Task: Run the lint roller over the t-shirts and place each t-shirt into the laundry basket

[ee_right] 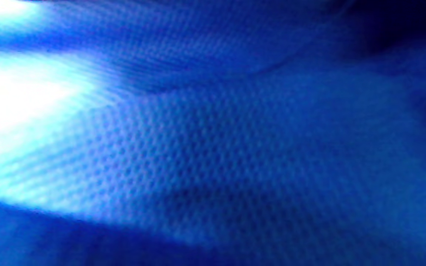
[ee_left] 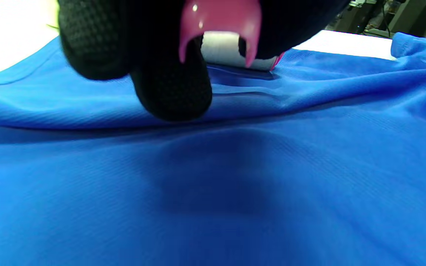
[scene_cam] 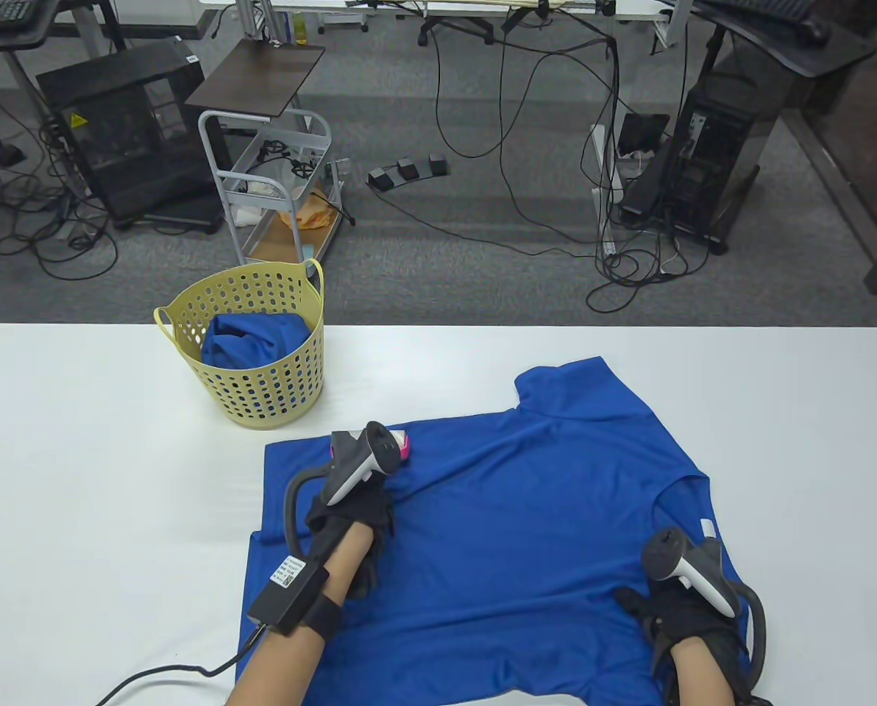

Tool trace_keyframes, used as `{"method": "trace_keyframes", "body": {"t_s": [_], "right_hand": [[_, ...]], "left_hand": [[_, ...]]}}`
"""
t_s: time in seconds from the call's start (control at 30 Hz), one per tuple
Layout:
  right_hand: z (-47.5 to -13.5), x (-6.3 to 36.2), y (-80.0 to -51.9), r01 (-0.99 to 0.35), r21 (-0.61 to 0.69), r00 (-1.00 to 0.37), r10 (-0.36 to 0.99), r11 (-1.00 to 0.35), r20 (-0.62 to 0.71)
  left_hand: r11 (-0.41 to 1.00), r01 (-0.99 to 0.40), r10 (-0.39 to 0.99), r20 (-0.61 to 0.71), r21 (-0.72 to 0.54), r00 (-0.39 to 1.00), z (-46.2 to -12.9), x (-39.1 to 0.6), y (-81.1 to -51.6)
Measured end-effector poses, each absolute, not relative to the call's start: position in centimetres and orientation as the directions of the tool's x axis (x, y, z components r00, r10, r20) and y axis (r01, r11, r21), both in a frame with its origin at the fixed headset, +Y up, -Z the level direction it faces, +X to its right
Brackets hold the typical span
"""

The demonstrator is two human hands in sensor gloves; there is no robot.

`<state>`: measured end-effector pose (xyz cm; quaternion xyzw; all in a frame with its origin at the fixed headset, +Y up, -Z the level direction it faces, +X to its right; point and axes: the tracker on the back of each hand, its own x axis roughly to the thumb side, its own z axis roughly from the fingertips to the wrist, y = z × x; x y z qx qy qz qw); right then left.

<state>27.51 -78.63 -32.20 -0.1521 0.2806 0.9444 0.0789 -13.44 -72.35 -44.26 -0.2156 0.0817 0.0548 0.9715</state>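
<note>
The lint roller (scene_cam: 403,446) sits on the far left part of the blue t-shirt (scene_cam: 527,515) spread flat on the counter (scene_cam: 78,441), its white roll lying crosswise just beyond my left hand (scene_cam: 350,507), whose fingers (ee_left: 172,92) curl round the pink handle. My right hand (scene_cam: 692,618) rests on the shirt's near right side, well apart from the roller; I cannot tell how its fingers lie. The yellow laundry basket (scene_cam: 277,390) stands just beyond the shirt's far left corner, nearer my left hand, with one blue shirt (scene_cam: 254,340) already bundled inside.

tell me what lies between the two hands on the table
Only the spread blue t-shirt: bare fabric runs from the left hand with the lint roller to the right hand, in the table view.
</note>
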Motion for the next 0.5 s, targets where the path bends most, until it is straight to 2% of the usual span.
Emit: {"method": "trace_keyframes", "body": {"t_s": [0.1,0.23,0.33,0.5], "right_hand": [[-32.2,27.5,-78.6,-0.237,0.508,-0.941,0.066,-0.828,-0.331],[-32.2,27.5,-78.6,-0.237,0.509,-0.942,0.068,-0.827,-0.329],[-32.2,27.5,-78.6,-0.236,0.512,-0.942,0.066,-0.826,-0.328],[-32.2,27.5,-78.6,-0.231,0.51,-0.943,0.061,-0.828,-0.327]], "left_hand": [[0.912,-0.168,0.106,-0.18,-0.373,0.978,-44.5,-13.7,-72.7],[0.919,-0.181,0.151,-0.111,-0.35,0.982,-43.1,-14.4,-72.5],[0.913,-0.22,0.204,-0.082,-0.343,0.976,-40.9,-15.0,-71.5],[0.948,-0.101,0.121,0.046,-0.303,0.992,-35.1,-14.1,-68.4]]}}
